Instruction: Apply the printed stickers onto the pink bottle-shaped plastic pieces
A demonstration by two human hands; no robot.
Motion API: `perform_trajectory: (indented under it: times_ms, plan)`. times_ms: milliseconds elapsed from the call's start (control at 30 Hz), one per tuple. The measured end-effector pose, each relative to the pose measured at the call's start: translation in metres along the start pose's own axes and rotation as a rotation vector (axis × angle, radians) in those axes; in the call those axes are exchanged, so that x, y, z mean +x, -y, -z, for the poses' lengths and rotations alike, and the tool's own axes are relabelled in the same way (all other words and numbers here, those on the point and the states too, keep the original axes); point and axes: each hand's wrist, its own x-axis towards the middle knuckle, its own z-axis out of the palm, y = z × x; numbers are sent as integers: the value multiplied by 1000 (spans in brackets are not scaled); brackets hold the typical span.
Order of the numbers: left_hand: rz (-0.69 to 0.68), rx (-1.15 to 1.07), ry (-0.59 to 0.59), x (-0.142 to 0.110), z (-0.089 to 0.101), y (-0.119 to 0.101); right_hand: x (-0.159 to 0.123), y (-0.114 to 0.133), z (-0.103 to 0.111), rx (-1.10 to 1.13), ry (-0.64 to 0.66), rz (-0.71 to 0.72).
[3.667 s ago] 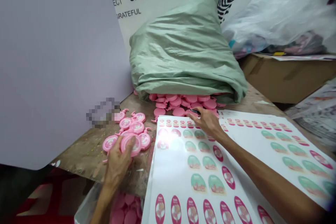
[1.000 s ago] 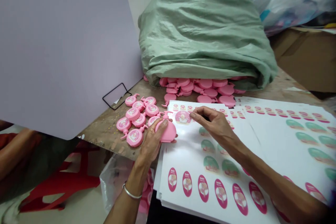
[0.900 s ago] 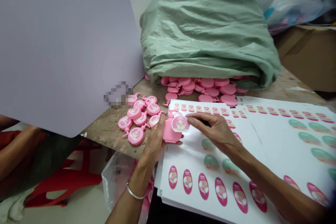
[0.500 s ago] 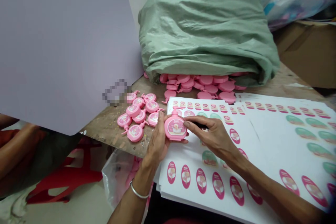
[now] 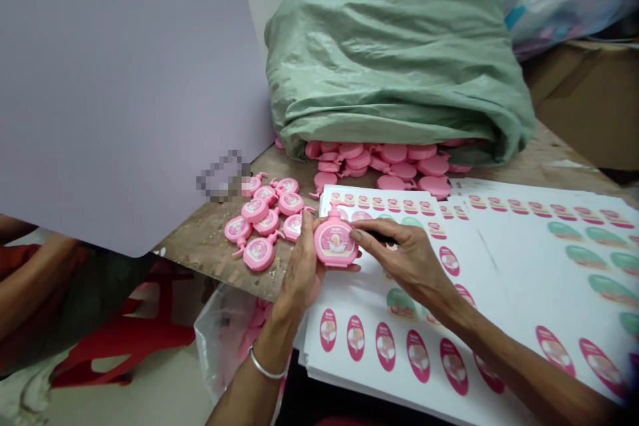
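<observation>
My left hand (image 5: 303,266), with a silver bangle at its wrist, is closed around a small pink pump bottle (image 5: 335,244). The bottle stands upright with its pump on top, and its front bears a round picture sticker marked "BABY". My right hand (image 5: 399,249) pinches at the bottle's right edge, thumb and forefinger on the sticker's rim. A slim black tool (image 5: 382,237) shows among the right fingers; its tip is hidden. Beneath both hands lie white sticker sheets (image 5: 359,373) printed with pink ovals and green labels.
Several stickered pink bottles (image 5: 258,253) lie left of my hands on the wooden table (image 5: 200,246). Behind, a large green sack (image 5: 394,46) spills plain pink bottles (image 5: 392,170). A grey panel (image 5: 124,93) blocks the left, partly hiding another person's arm (image 5: 37,279). Below hangs a clear plastic bag (image 5: 217,333).
Both hands keep their hold on the bottle and stay nearly still. The whole view has shifted very slightly.
</observation>
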Motion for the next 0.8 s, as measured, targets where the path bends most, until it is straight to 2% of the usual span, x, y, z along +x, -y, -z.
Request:
perform_trajectory:
  times_ms: [600, 800]
  plan:
    - [-31, -2, -55, -4, -6, -4, 1, 6, -1, -5, -67, 13]
    - [-14, -7, -36, -3, -5, -5, 0, 11, 5, 100, -44, -76]
